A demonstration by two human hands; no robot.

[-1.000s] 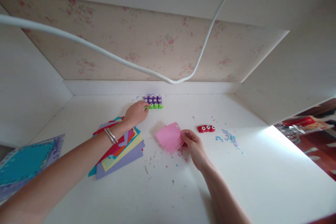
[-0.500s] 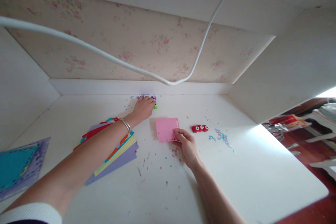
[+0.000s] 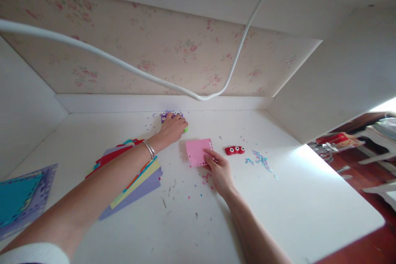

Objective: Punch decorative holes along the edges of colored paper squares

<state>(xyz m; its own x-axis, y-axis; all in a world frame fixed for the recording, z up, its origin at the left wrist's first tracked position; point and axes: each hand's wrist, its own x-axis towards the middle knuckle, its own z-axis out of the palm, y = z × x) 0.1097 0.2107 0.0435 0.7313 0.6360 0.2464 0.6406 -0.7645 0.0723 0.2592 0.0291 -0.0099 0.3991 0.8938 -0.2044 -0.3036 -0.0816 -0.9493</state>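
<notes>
My left hand [image 3: 173,127] reaches to the back of the table, fingers closed round a small green craft punch [image 3: 185,129], mostly hidden under them. Just behind that hand sits a group of purple craft punches [image 3: 163,118] with white eye-like buttons, partly covered by it. Between thumb and fingers, my right hand [image 3: 219,168] grips the lower right of a square of pink paper [image 3: 195,152]. Small punched holes run along the right and bottom edges of this sheet. To its right lies a red craft punch [image 3: 234,150] with three eye-like buttons.
Fanned coloured paper [image 3: 145,189] lies under my left forearm. Blue and purple sheets with punched edges [image 3: 21,198] rest at far left. Blue confetti [image 3: 261,159] and pink confetti [image 3: 206,178] are scattered about. A white cable [image 3: 148,76] hangs in front of the wall.
My left hand has drawn slightly right and nearer, away from the purple punches, with the green punch in it. The pink paper has tilted and shifted a little in my right hand.
</notes>
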